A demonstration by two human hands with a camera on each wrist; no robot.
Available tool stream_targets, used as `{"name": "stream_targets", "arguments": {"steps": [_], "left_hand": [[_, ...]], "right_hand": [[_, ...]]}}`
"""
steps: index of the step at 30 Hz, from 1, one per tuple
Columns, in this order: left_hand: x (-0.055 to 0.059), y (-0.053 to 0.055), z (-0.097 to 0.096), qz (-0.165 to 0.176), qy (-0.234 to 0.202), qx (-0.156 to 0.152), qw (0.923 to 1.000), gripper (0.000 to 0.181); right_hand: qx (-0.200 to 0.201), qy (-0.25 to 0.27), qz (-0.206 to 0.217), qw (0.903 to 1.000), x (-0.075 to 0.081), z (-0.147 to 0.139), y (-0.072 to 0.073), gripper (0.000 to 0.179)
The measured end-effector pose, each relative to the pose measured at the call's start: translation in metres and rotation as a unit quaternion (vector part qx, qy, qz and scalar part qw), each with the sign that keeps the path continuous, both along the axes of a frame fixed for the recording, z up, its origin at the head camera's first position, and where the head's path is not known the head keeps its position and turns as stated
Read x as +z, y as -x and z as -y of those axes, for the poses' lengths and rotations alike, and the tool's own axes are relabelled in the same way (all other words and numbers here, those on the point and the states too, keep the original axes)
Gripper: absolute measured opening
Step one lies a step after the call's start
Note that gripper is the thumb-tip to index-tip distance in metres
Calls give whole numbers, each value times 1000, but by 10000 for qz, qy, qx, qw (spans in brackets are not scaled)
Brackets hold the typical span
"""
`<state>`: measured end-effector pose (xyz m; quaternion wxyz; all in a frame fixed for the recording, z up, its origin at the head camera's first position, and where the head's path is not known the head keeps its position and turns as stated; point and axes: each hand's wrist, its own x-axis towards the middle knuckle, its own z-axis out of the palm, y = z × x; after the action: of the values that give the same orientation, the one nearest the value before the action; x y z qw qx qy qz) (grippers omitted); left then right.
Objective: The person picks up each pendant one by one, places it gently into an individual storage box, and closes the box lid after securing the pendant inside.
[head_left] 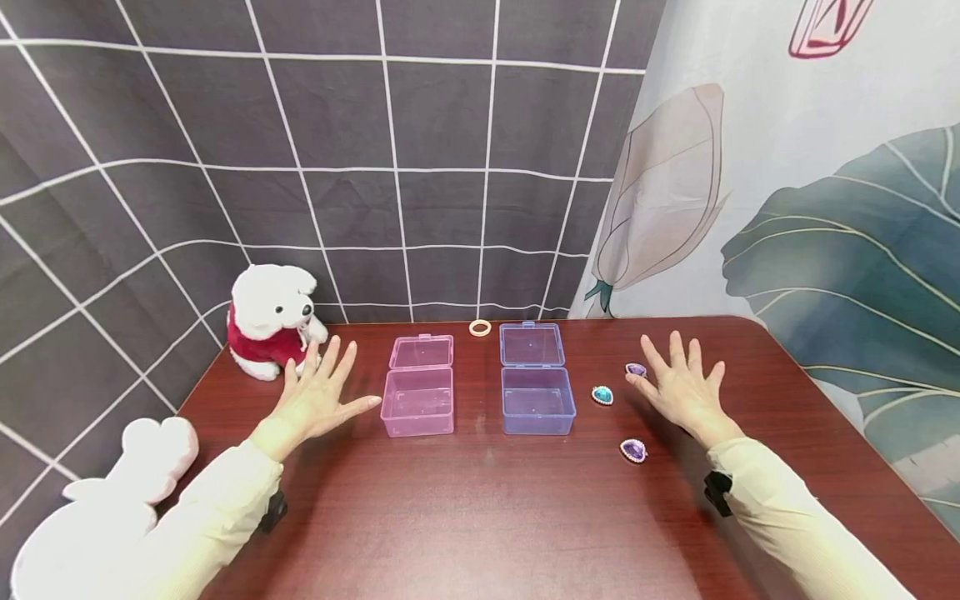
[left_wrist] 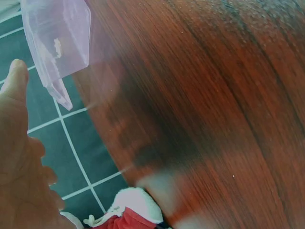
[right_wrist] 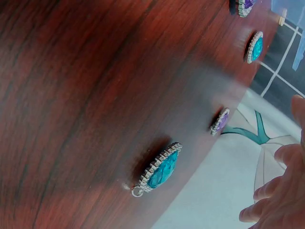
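My left hand (head_left: 315, 400), fingers spread, hovers over the table left of an open pink plastic box (head_left: 418, 404), its thumb close to the box's side. Nothing is in its grasp. On the other side, my right hand (head_left: 686, 392) is held with spread fingers above several gem pendants and holds nothing. Two purple pendants (head_left: 633, 451) (head_left: 636, 370) and a teal pendant (head_left: 602, 395) lie nearby. A second teal pendant (right_wrist: 162, 171) shows in the right wrist view, hidden under the hand in the head view. An open blue plastic box (head_left: 537, 404) stands between the hands.
Behind the boxes lies a pale ring (head_left: 480, 327). A white plush bear (head_left: 270, 321) in red sits at the back left corner, and another white plush (head_left: 142, 475) is by the left forearm. A dark checked curtain (head_left: 442, 117) hangs behind the brown table (head_left: 480, 517).
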<state>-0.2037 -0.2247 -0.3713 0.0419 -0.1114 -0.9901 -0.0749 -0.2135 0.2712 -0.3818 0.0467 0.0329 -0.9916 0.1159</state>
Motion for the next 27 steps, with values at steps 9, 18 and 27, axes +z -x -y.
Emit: {"name": "stream_targets", "arguments": {"steps": [9,18,27], "left_hand": [[-6,0,-2,-15,-752,-301,9967,88],[-31,-9,-13,818,-2663,-623,9584,103],[-50,-11,-29,1142,-4203,-923,8954,109]], "right_hand": [[-26,204,134,9997,4,-6,-1,70],[266,579,-111,9979,1,-11,1,56],[533,1608,-270,9852,-16,-12,18,41]]}}
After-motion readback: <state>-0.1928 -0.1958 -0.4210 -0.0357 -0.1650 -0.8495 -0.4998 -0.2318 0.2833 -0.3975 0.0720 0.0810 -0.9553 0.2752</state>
